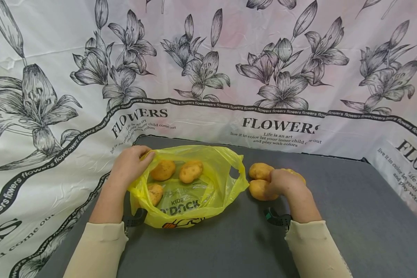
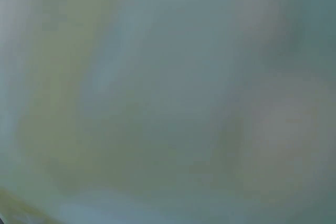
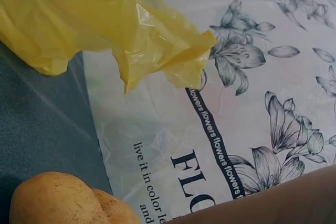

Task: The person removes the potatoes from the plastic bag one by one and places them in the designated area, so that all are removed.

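Note:
A translucent yellow plastic bag [image 1: 226, 197] lies with its mouth spread on the grey table, and three potatoes [image 1: 191, 172] show inside. My left hand [image 1: 133, 164] pinches the bag's left rim between thumb and fingers. To the bag's right, my right hand [image 1: 286, 184] is over a group of loose potatoes [image 1: 260, 171]. It overlaps the right end of the nearer potato [image 1: 262, 190], and another potato [image 1: 300, 176] shows behind the knuckles. Its fingertips are hidden, so I cannot tell whether they grip one. The right wrist view has two potatoes [image 3: 55, 200] at lower left.
A white cloth printed with flowers [image 1: 201, 69] hangs behind and to the sides of the grey table [image 1: 208, 251]. The bag's crumpled handle [image 3: 157, 51] sticks up in the right wrist view. Blurred yellow and grey patches fill the left wrist view.

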Demonstrator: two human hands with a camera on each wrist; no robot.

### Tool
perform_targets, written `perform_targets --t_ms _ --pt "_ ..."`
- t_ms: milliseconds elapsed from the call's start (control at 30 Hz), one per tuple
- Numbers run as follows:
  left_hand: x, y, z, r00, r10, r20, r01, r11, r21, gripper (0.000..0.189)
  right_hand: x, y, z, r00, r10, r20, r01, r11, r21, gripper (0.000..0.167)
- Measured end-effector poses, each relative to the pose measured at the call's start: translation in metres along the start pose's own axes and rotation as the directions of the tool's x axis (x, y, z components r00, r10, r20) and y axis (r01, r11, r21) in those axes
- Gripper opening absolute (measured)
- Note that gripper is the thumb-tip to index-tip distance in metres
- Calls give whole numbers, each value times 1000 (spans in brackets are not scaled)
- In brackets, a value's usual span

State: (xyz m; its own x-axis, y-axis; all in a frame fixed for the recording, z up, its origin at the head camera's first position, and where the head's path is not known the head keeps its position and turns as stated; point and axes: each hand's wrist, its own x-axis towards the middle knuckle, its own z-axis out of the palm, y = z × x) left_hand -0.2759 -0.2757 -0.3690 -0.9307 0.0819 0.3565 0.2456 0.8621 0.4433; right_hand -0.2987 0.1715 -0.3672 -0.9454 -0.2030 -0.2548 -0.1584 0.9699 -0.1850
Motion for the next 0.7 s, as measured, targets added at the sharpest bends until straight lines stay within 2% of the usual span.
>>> perform_targets --t_ms 133,467,700 --pt "0 0 0 1000 -4 5 4 1000 1 33 2 0 2 1000 -9 3 9 1000 -5 28" --pt "1 -1 0 1000 0 2 0 1000 3 32 5 1 5 1000 -20 -1 20 997 80 62" --pt "1 -1 0 1000 -9 17 9 1000 3 33 4 -1 5 1000 -18 -9 18 1000 17 60"
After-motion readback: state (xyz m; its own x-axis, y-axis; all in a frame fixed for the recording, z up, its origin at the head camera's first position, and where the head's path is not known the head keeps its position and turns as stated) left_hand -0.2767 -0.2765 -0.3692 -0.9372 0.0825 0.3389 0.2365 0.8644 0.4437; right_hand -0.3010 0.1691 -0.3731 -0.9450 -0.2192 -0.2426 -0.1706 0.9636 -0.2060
